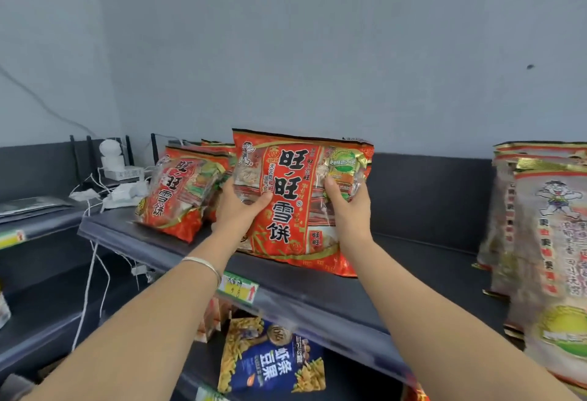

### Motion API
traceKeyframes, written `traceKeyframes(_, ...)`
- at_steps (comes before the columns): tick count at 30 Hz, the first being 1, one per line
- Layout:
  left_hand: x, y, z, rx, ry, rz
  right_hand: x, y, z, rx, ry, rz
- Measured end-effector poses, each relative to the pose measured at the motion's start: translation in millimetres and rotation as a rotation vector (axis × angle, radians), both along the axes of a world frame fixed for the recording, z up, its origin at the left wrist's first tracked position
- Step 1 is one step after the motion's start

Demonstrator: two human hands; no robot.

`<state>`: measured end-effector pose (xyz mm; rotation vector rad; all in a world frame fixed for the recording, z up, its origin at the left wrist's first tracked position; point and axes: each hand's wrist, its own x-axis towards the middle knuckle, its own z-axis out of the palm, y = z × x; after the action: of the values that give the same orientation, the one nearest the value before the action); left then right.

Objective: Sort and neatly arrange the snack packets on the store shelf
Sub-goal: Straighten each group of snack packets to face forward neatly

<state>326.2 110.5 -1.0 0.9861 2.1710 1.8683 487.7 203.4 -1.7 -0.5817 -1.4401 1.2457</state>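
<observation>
She has a big red rice-cracker packet (pixel 287 191) standing upright on the top shelf (pixel 413 264), its bottom edge resting on the dark board near the front lip. Her left hand (pixel 239 210) grips its left side and her right hand (pixel 349 210) its right side, thumbs across the printed face and fingers curled behind. It stands just to the right of two or three matching red packets (pixel 178 194), which lean back at a slant; a row of pale rice-cracker packets (pixel 546 235) stands well apart at the far right. The bag looks puffy and light, its film glossy and probably slick. The small wrapped crackers inside are likely brittle, so squeezing the middle could crush them. I'd say the side edges, where she has it, are the right hold, with the base sliding along the board. A blue shrimp-stick packet (pixel 273 362) lies on the shelf below.
</observation>
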Motion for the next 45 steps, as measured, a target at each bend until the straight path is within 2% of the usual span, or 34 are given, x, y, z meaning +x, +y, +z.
traceKeyframes(3,-30.2,15.8,-11.0,-0.079,-0.021,0.015,-24.6,5.9,-9.7,-0.018,-0.084,-0.035)
traceKeyframes(8,-33.3,40.9,-42.1,-0.306,0.2,0.136,-54.0,13.4,-39.3,0.02,-0.315,-0.305)
traceKeyframes(12,-31.2,50.7,-63.5,-0.283,0.276,0.142,-61.7,20.7,-49.5,0.037,-0.378,-0.413)
traceKeyframes(17,-33.1,53.1,-71.7,-0.281,0.311,0.138,-62.0,25.4,-56.0,0.083,-0.399,-0.409)
traceKeyframes(24,-30.3,50.3,-53.5,-0.263,0.259,0.109,-48.6,26.6,-53.9,0.091,-0.334,-0.278)
traceKeyframes(30,-2.1,61.7,-22.4,-0.084,0.645,0.127,-25.0,35.9,-31.5,0.174,-0.339,-0.38)
traceKeyframes(35,20.8,87.0,6.9,-0.064,0.899,0.005,-13.9,57.3,-2.1,0.384,-0.449,-0.523)
traceKeyframes(39,25.5,107.2,30.8,-0.05,1.002,-0.025,-13.1,77.5,24.4,0.595,-0.629,-0.681)
traceKeyframes(45,0.8,133.5,66.0,-0.155,1.054,-0.038,-35.2,106.8,59.9,0.717,-0.777,-0.627)
